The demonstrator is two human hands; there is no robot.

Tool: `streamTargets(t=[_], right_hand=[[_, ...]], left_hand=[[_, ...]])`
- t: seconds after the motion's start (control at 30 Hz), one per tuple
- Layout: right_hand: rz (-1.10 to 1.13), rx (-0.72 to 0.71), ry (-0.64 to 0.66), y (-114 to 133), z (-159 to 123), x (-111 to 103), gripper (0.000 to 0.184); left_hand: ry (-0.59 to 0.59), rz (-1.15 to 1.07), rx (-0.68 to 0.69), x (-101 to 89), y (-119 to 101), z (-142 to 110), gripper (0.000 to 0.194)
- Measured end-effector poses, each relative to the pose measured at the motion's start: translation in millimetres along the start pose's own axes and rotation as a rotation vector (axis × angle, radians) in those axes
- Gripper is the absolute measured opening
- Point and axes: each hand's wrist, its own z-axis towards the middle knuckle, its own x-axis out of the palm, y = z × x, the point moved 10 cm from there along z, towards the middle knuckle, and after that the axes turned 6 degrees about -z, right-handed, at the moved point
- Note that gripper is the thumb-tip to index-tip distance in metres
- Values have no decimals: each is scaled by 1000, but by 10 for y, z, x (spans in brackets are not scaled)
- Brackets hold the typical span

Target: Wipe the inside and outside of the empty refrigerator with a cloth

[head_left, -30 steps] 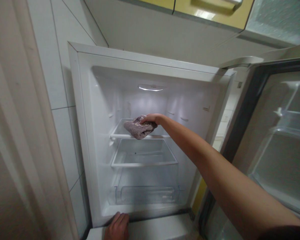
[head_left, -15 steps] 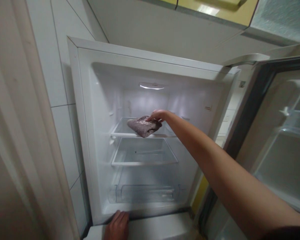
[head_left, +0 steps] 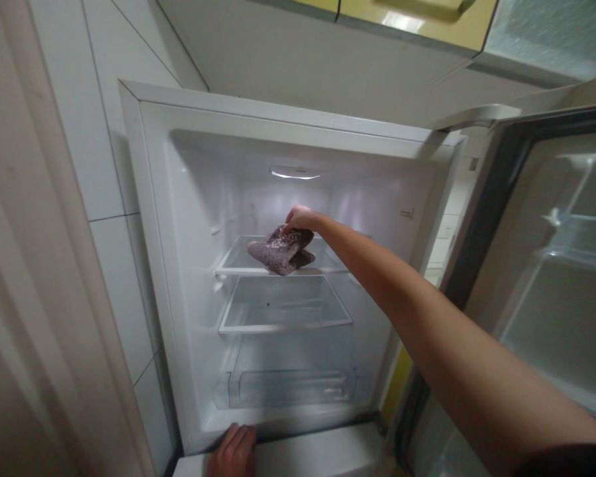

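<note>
My right hand reaches into the open fridge and pinches the top of a folded grey-brown cloth with a pale pattern. The cloth is bunched, its front corner hanging by the front edge of the upper glass shelf; whether it touches the glass I cannot tell. Low in view, my left hand lies on the white top of the lower door, its fingers together and bent over the back edge. The thumb is hidden.
A second glass shelf and a clear drawer sit lower inside. The fridge door, with clear door racks, stands swung out on the right. Tiled wall borders the left side; yellow cabinets hang above.
My right hand has risen slightly, lifting the cloth's top so that its folds open at the right. The view has shifted a little; my left hand stays on the lower door.
</note>
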Motion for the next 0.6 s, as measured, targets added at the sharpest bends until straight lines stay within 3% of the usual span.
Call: streamTargets(t=[0.13, 0.23, 0.3, 0.37, 0.5, 0.6], right_hand=[[-1, -38, 46, -45, -45, 107, 41], [-52, -56, 28, -34, -54, 145, 33], [-67, -101, -17, 84, -78, 139, 30], [-65, -157, -32, 259, -153, 205, 41], [-67, -281, 92, 592, -457, 660, 73], [-117, -369, 207, 681, -623, 994, 89]], left_hand=[[33, -34, -49, 24, 45, 12, 43], [24, -11, -39, 15, 29, 16, 45], [8, -2, -11, -4, 1, 19, 46], [-3, -10, 2, -26, -11, 23, 45], [-1, -9, -22, -42, 17, 23, 42], [-5, -11, -36, -20, 14, 3, 41]])
